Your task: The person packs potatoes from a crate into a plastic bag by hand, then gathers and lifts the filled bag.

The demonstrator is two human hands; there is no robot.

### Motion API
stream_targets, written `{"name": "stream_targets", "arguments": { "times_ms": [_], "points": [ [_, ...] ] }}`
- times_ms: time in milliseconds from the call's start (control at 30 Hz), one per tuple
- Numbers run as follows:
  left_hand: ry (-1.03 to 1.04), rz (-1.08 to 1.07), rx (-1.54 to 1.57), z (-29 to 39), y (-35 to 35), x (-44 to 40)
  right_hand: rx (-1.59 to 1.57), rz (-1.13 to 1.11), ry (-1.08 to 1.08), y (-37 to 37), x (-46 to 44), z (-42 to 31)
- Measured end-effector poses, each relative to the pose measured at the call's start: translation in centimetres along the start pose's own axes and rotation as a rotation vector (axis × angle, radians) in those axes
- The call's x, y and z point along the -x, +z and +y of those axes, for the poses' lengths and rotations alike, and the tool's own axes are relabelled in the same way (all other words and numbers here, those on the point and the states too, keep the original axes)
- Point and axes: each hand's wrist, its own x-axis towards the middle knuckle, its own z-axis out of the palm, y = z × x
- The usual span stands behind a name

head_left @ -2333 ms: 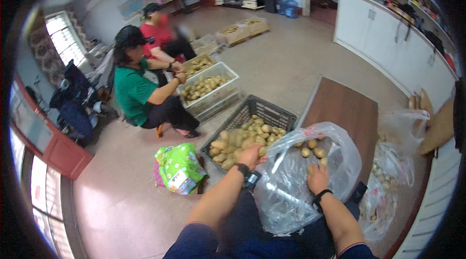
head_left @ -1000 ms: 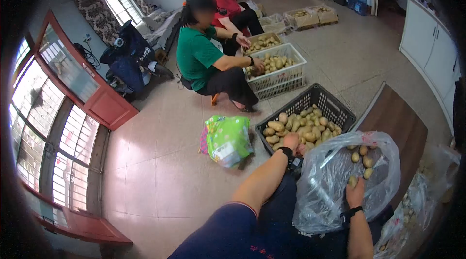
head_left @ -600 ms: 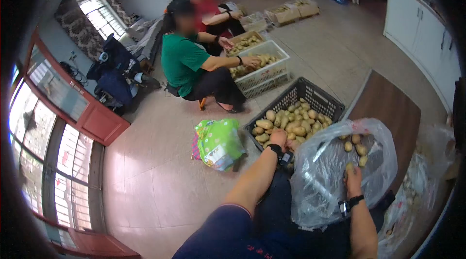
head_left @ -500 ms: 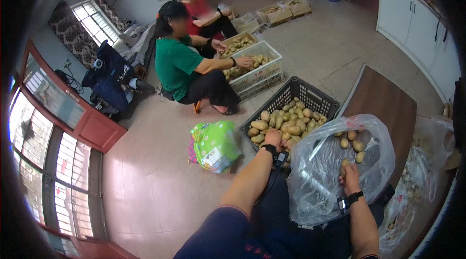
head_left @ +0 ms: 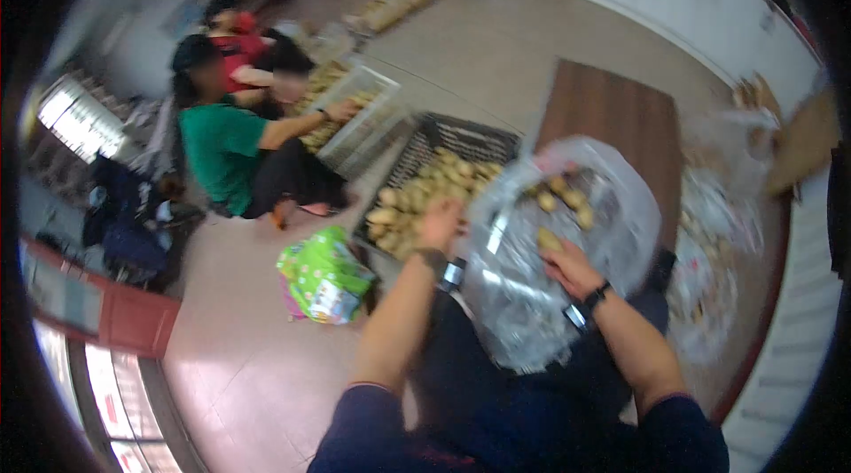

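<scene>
My right hand (head_left: 574, 269) is closed around a potato (head_left: 550, 241) inside the opening of a clear plastic bag (head_left: 507, 300). Several loose potatoes (head_left: 567, 195) lie deeper in the bag, beyond that hand. At the near right side of a black plastic crate (head_left: 401, 154), my left hand (head_left: 441, 223) rests over the heaped potatoes (head_left: 424, 194). Blur smears its fingers, so their grip does not show. The bag sits over my lap, directly right of the crate.
A brown wooden board (head_left: 612, 109) stands behind the bag. Left of the crate is a green patterned bundle (head_left: 326, 278). A co-worker in a green shirt (head_left: 226, 149) sits by a white crate (head_left: 359, 132), another in red beyond. Plastic bags (head_left: 705, 269) lie at right.
The view has swung, moving the crates and people leftward in the picture. My right hand still holds a potato in the bag; my left hand remains at the black crate's potatoes.
</scene>
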Motion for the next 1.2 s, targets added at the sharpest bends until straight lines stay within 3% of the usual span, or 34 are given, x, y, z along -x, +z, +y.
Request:
{"name": "stream_targets", "arguments": {
  "times_ms": [233, 300, 400, 467, 533, 733, 800, 833, 900, 967, 1033, 1100, 1200],
  "points": [
    [0.03, -0.469, -0.388, 1.1, 6.4, 2.2, 0.106, -0.14, 0.072, 1.5, 1.3, -1.9],
    [0.048, -0.693, -0.482, 0.7, 6.7, 2.6, 0.098, -0.294, 0.065, 1.4, 1.4, -2.1],
    [-0.065, -0.739, -0.479, 1.0, 6.3, 3.1, 0.086, -0.31, 0.044, 1.6, 1.3, -1.8],
    [-0.095, -0.713, -0.486, 1.3, 6.0, 3.2, 0.171, -0.309, 0.021, 0.8, -0.3, -1.1],
    [-0.322, -0.728, -0.292, 1.6, 5.8, 3.4, 0.252, -0.31, 0.002, 1.4, -0.7, -1.3],
    [-0.372, -0.681, -0.17, 1.3, 5.1, 2.6, 0.167, -0.193, -0.128, 2.1, -0.9, -1.8],
    [-0.312, -0.604, -0.033, 1.2, 4.4, 2.5, 0.442, -0.022, -0.453, 0.8, -3.2, -0.7],
    [-0.28, -0.567, 0.036, 1.2, 4.3, 2.2, 0.445, -0.017, -0.454, -0.4, -4.2, -0.3],
    [-0.234, -0.496, 0.094, 1.4, 3.5, 1.1, 0.786, 0.433, -0.444, -3.8, -5.3, 0.1],
    [-0.196, -0.409, 0.145, 0.7, 2.7, 1.4, 1.029, 0.561, -0.331, -6.9, -5.7, -1.5],
    [-0.171, -0.319, 0.266, 1.8, 2.2, 0.7, 1.051, 0.888, -0.459, -8.3, -5.6, -2.3],
    [-0.167, -0.217, 0.329, 1.8, 1.1, 0.5, 0.999, 0.778, -0.197, -9.5, -4.2, -4.5],
    [-0.129, -0.09, 0.372, 1.0, -0.3, -0.4, 1.023, 0.766, -0.206, -11.3, -4.5, -4.0]
  ]
}}
